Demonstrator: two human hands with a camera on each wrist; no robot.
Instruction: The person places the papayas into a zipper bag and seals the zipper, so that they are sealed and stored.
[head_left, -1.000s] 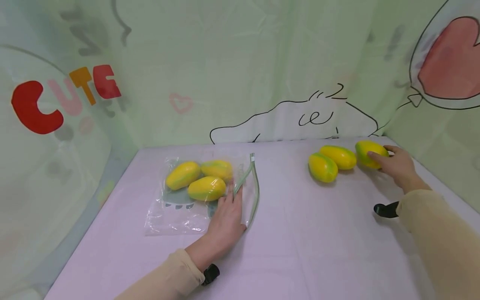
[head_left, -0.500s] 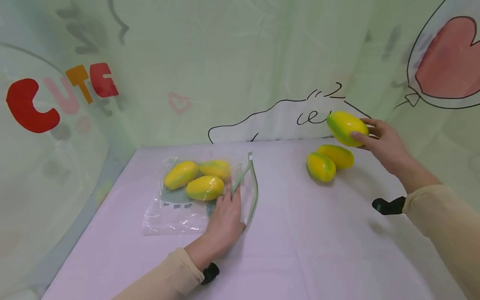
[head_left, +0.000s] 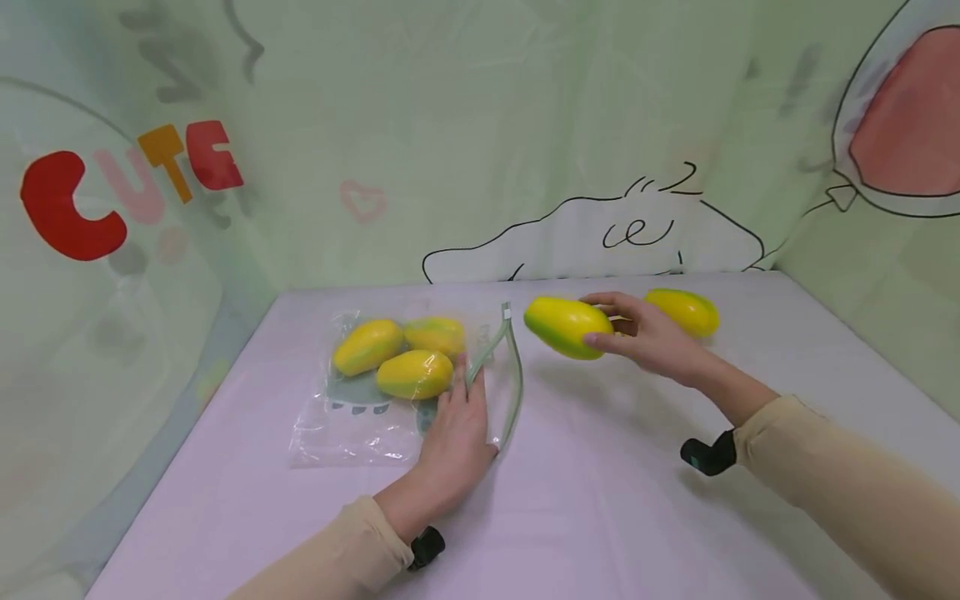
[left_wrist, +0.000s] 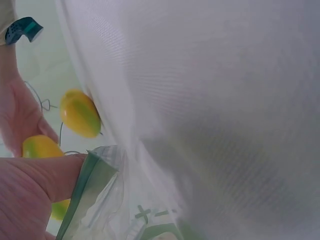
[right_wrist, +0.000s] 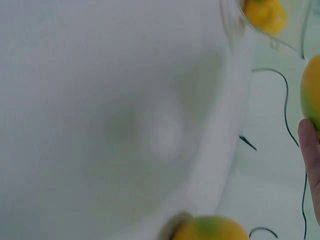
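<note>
My right hand (head_left: 660,337) grips a yellow-green papaya (head_left: 566,327), thumb in front and fingers behind, lifted over the table just right of a clear zip bag (head_left: 341,437). In the right wrist view its thumb (right_wrist: 311,150) presses the fruit's side. The bag lies flat with its green-edged mouth (head_left: 516,392) spread toward the right and three papayas (head_left: 414,375) inside. My left hand (head_left: 453,437) rests at that mouth, fingers straight along the upper edge and thumb at the near corner. In the left wrist view the thumb (left_wrist: 65,175) meets the green strip (left_wrist: 82,187).
Another papaya (head_left: 688,312) lies at the back right, partly behind my right hand. A second loose one there is hidden by the hand in the head view. The table (head_left: 570,517) has a pale cloth, with a printed curtain (head_left: 487,125) behind it.
My right hand has lifted the papaya from the back right and carried it left, down beside the bag's mouth. The left hand and bag have stayed in place.
</note>
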